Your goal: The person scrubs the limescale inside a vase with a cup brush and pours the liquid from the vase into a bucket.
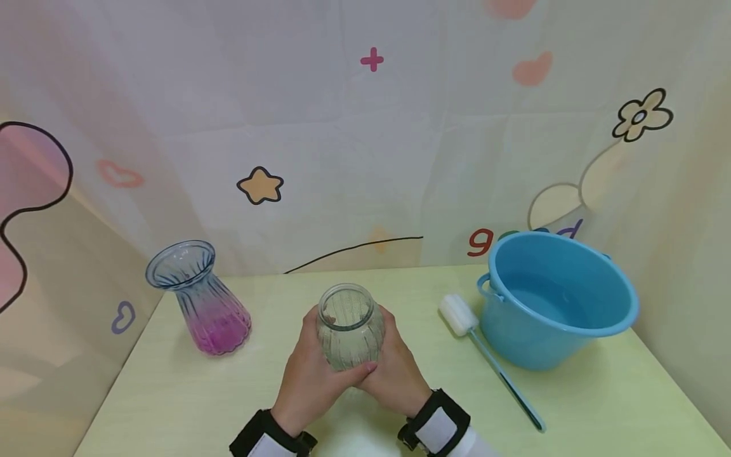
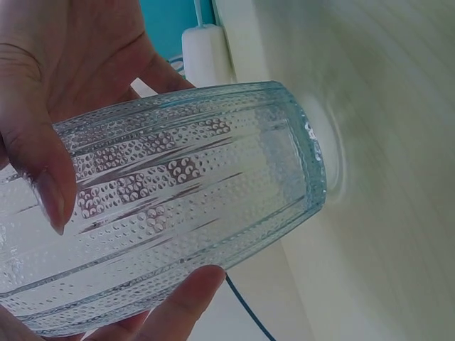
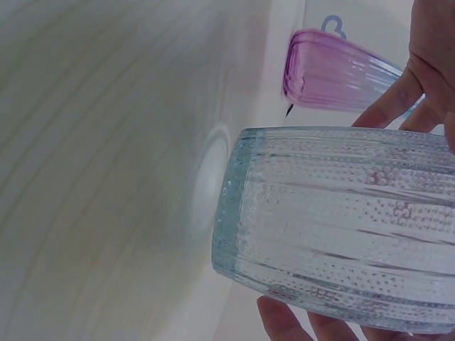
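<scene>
Nearest the head camera, two black-and-white wrist cuffs [image 1: 436,426] frame the lower edge. Above them the left hand [image 1: 311,381] and right hand [image 1: 394,374] wrap a clear ribbed glass jar [image 1: 349,327] from both sides, fingers curled round its body and overlapping at the front. Both wrist views show the jar's base lifted just clear of the pale green table [image 1: 171,393], with a faint reflection beneath it; the jar sits at the middle of the near table edge, mouth up.

The jar looks empty and dry as far as can be told; no water or foam shows inside. To the right lies a sponge brush [image 1: 459,314] with a long blue handle, its white head near the blue basin [image 1: 556,298], which holds some water. The brush is untouched by either hand and well apart from the jar. To the left stands a purple-tinted vase [image 1: 200,298], upright and apart.

Judgement: the work appears to be at an early stage. The jar is in hand, but brush and water are not yet engaged, so any washing seems still to remain.
</scene>
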{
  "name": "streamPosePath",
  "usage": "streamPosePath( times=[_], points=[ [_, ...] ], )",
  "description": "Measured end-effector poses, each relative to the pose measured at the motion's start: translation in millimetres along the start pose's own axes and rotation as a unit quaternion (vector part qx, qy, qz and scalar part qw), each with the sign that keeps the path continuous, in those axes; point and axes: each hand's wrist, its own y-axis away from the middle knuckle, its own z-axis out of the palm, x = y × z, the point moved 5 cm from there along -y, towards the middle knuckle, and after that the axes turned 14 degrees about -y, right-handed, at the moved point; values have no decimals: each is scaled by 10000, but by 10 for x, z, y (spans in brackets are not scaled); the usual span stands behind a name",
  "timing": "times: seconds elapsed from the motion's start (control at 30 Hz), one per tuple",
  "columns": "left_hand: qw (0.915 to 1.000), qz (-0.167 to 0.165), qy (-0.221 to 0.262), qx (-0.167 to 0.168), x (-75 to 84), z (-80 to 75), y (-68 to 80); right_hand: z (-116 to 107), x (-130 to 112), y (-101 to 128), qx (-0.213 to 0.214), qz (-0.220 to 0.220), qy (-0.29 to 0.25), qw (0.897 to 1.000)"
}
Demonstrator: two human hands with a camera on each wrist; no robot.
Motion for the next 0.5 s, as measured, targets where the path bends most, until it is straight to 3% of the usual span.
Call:
streamPosePath(
  times=[0.5],
  points=[
    [9986, 511, -74, -138, 355, 393, -136, -516, 204, 80, 503, 316, 413, 9974]
  ],
)
